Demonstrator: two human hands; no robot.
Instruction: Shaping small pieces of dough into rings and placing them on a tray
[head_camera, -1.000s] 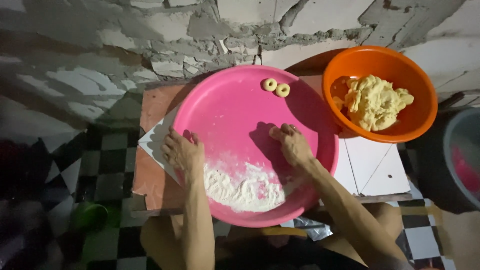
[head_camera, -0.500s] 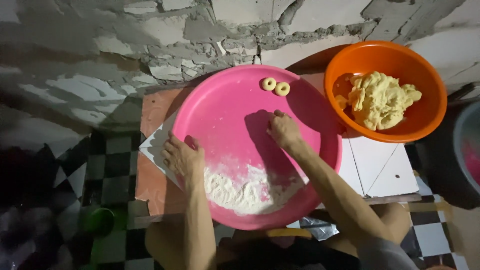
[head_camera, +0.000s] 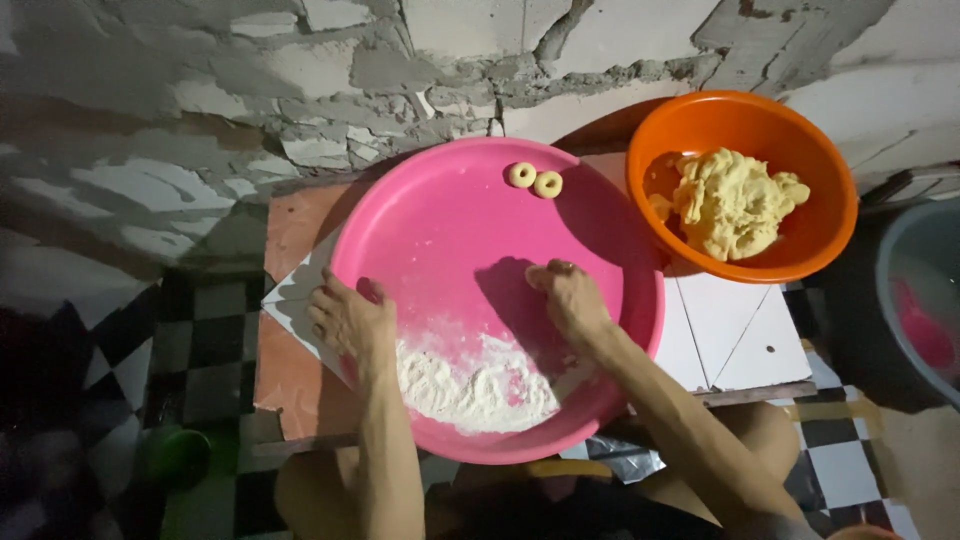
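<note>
The pink plastic basin (head_camera: 450, 215) sits on a low tiled table (head_camera: 740, 340) in front of a rough block wall (head_camera: 300, 60), and both hands are at it. The left hand (head_camera: 350, 320) grips the basin's near-left rim, its fingers curled over the edge and the thumb inside. The right hand (head_camera: 570, 300) rests palm down on the basin's floor near the middle, fingers loosely bent; whether anything lies under them cannot be told. A heap of white flour (head_camera: 470, 385) is spread across the near part of the basin, between the two wrists and touching neither hand clearly. Two small dough rings (head_camera: 535, 180) lie side by side, touching, at the far rim of the basin, well apart from the hands. Just to the right stands an orange bowl (head_camera: 830, 240) holding a lump of yellow dough (head_camera: 735, 205); its side meets the basin's edge. A grey tub (head_camera: 900, 290) shows at the right margin. The floor below is black-and-white checked tile (head_camera: 200, 340).
</note>
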